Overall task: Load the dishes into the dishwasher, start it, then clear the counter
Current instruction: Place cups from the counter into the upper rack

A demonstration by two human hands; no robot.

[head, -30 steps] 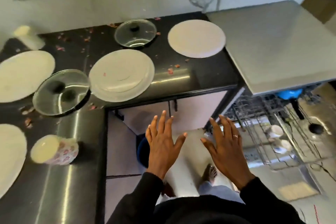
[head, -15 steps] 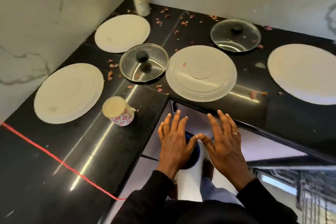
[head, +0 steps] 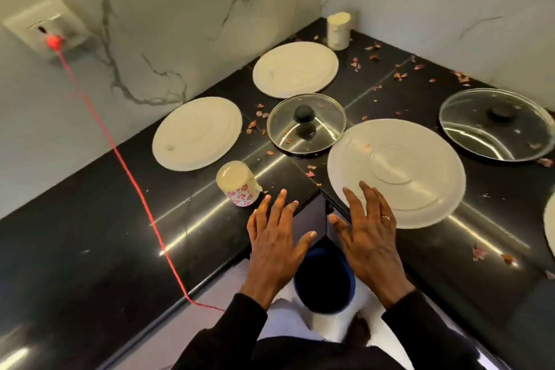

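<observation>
Grips hang spread and empty above the inner corner of the desk (head: pixel 90 234): left grip (head: pixel 276 237) beside right grip (head: pixel 368 234). The right grip overlaps the near rim of the large plate (head: pixel 405 165); we cannot tell if it touches. A patterned cup (head: pixel 237 186) stands upside down just left of the left grip; beyond lies a glass lid (head: pixel 306 126).

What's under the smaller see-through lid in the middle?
Through the glass lid only black counter and a few reddish flakes show; those may lie on top. Its black knob and glare hide the rest.
</observation>
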